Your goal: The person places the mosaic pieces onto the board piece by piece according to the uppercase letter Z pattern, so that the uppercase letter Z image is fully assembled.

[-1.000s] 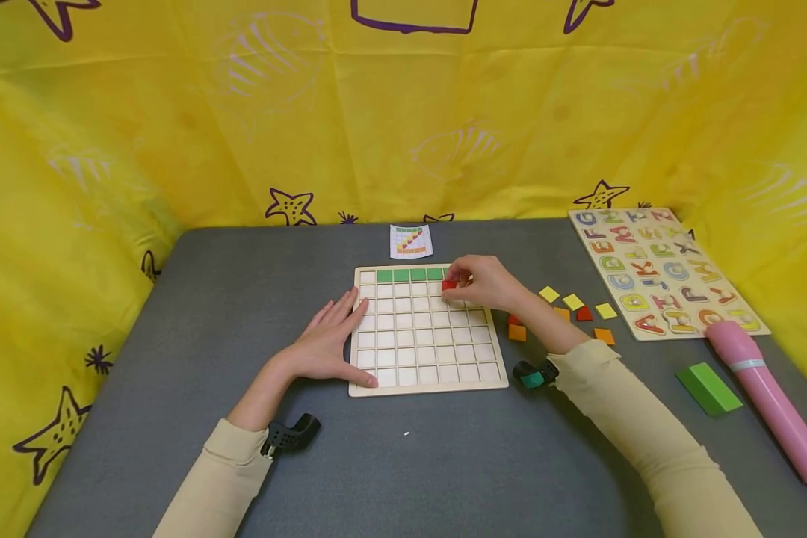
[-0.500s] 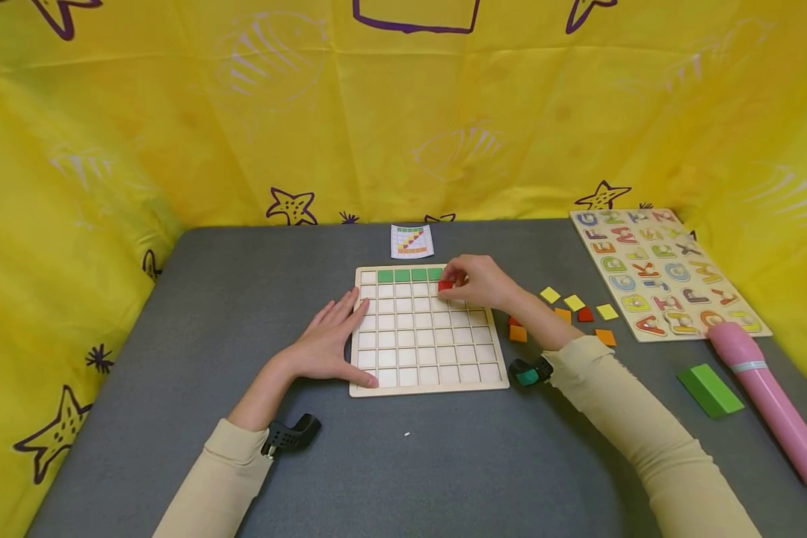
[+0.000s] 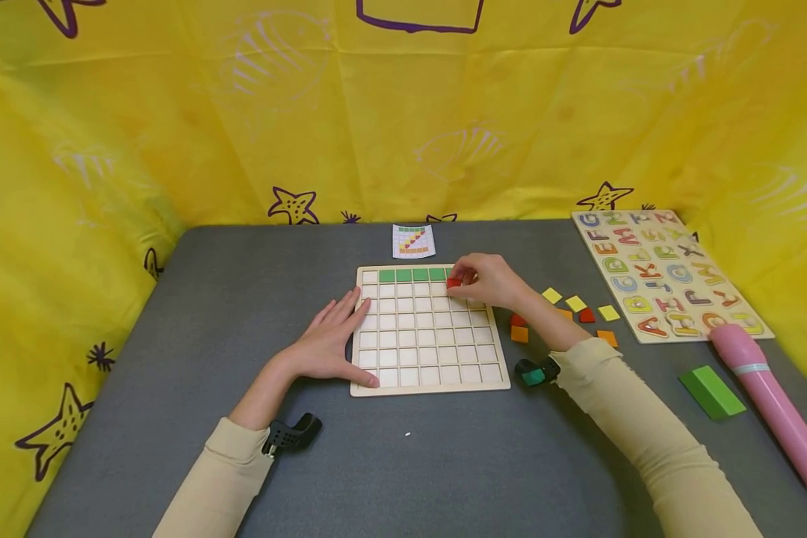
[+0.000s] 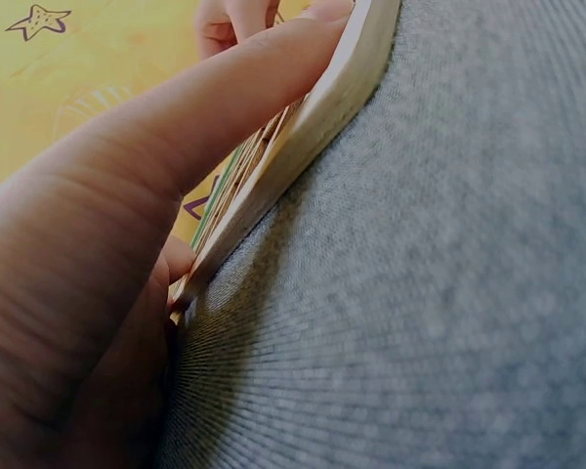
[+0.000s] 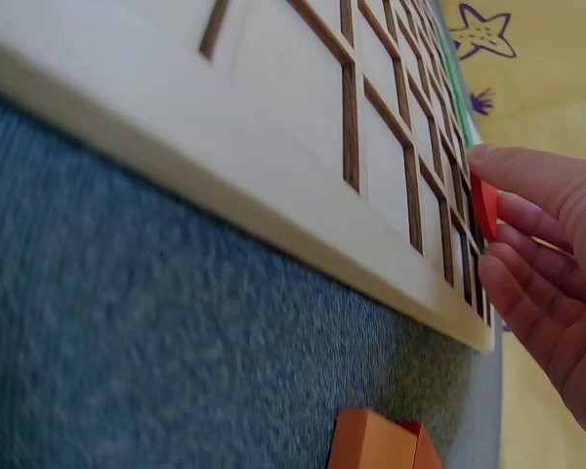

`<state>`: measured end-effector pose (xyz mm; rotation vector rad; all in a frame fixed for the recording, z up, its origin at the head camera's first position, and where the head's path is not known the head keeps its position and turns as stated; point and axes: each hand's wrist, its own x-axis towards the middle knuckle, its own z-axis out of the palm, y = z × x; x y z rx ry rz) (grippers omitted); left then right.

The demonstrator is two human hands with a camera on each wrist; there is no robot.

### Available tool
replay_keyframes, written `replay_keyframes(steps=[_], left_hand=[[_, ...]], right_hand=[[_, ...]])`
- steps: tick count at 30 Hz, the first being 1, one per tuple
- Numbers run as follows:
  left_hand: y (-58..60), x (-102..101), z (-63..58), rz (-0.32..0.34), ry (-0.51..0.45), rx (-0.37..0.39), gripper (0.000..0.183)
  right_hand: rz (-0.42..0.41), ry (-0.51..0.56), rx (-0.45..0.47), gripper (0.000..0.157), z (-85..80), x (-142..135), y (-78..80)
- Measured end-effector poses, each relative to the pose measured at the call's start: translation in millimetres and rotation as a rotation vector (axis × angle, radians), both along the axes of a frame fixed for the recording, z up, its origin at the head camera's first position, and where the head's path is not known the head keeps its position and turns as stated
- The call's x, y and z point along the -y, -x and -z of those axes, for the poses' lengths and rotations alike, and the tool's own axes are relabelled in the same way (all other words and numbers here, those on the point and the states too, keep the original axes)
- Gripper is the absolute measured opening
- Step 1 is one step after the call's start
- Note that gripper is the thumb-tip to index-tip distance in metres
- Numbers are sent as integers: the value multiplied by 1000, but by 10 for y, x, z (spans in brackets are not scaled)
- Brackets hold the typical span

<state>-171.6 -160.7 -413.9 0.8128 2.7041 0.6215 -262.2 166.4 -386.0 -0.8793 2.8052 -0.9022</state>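
Note:
My right hand (image 3: 487,282) pinches a small red tile (image 3: 453,283) over the upper right part of a wooden grid board (image 3: 430,390). In the right wrist view the red tile (image 5: 484,205) sits between thumb and fingertips, close to the board's surface; whether it touches a cell I cannot tell. A row of green tiles (image 3: 403,276) fills cells along the board's far edge, its right end hidden by the hand. My left hand (image 3: 326,340) rests with spread fingers on the board's left edge, its thumb on the near left corner.
Several loose yellow, orange and red tiles (image 3: 519,334) lie right of the board. Behind it is a small pattern card (image 3: 413,241). Farther right are an alphabet puzzle board (image 3: 672,276), a green block (image 3: 712,392) and a pink tube-like object (image 3: 776,407).
My right hand shifts slightly left with the red tile, then back right, staying over the board's upper right. My left hand keeps its place.

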Motion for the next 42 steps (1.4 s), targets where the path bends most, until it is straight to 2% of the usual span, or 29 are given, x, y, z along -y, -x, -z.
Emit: replay_keyframes(steps=[11, 32, 42], left_hand=[[2, -1, -1, 1, 5, -5, 132], [-5, -6, -18, 0, 5, 5, 131], [-6, -2, -10, 4, -5, 3, 130]], right_hand=[[0, -7, 11, 26, 4, -34, 0], [-40, 59, 21, 18, 46, -91, 0], [2, 86, 69, 17, 27, -138, -28]])
